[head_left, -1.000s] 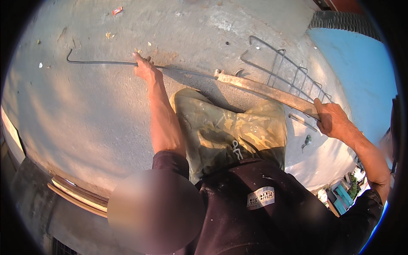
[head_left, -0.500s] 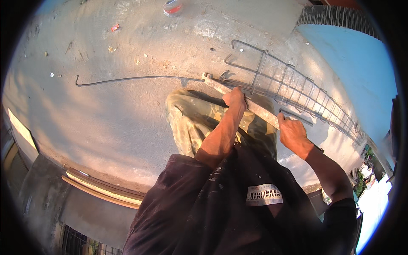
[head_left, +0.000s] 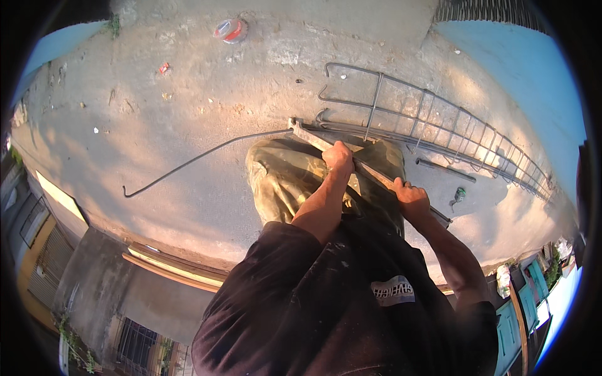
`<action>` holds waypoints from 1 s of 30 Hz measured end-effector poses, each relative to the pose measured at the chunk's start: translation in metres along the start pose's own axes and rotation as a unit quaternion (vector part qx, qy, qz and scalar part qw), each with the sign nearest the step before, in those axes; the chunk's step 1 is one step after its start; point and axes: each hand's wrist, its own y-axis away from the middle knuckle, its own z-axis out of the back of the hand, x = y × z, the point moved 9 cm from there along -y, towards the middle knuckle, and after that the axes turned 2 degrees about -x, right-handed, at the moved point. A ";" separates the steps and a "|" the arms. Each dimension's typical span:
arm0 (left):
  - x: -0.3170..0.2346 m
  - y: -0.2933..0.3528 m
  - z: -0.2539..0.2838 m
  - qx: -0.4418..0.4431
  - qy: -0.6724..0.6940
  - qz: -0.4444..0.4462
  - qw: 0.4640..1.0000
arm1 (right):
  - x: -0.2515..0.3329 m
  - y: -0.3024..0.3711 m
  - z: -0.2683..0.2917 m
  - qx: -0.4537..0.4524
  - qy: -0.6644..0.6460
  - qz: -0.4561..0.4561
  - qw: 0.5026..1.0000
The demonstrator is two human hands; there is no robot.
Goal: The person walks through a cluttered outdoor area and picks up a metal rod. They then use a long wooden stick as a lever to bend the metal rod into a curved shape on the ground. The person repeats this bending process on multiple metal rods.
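Note:
My left hand [head_left: 338, 157] is closed around the middle of a long flat bar-shaped bending lever [head_left: 311, 138]. My right hand [head_left: 412, 199] grips the same lever lower down, towards its near right end. The notched head of the lever sits at the end of a thin steel rod [head_left: 213, 150], in front of my knees. From there the rod runs left over the ground, angled along its length, with a small hook at its far tip. Just right of the lever's head lies a rebar cage [head_left: 417, 119], its hooked bar ends pointing left.
A short metal pipe [head_left: 446, 170] lies right of my knee, near a small green object [head_left: 459, 195]. A red and clear container [head_left: 230, 31] and a red scrap [head_left: 164, 67] lie farther off. Wooden planks [head_left: 172, 271] rest along the wall at lower left.
The lever's handle has swung nearer to me, my right hand moving back and left with it. The rod's left end has come towards me, and its bend is sharper. My view has shifted.

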 end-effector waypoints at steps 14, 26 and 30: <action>-0.013 0.036 -0.003 -0.028 -0.003 0.038 0.999 | -0.022 -0.021 -0.009 0.027 -0.061 0.005 0.998; 0.005 -0.014 -0.027 -0.044 0.007 -0.003 0.999 | -0.042 -0.008 -0.058 -0.023 -0.021 0.009 0.999; 0.000 0.017 -0.021 -0.057 0.074 0.028 0.995 | -0.050 -0.009 -0.063 -0.011 -0.030 -0.002 0.999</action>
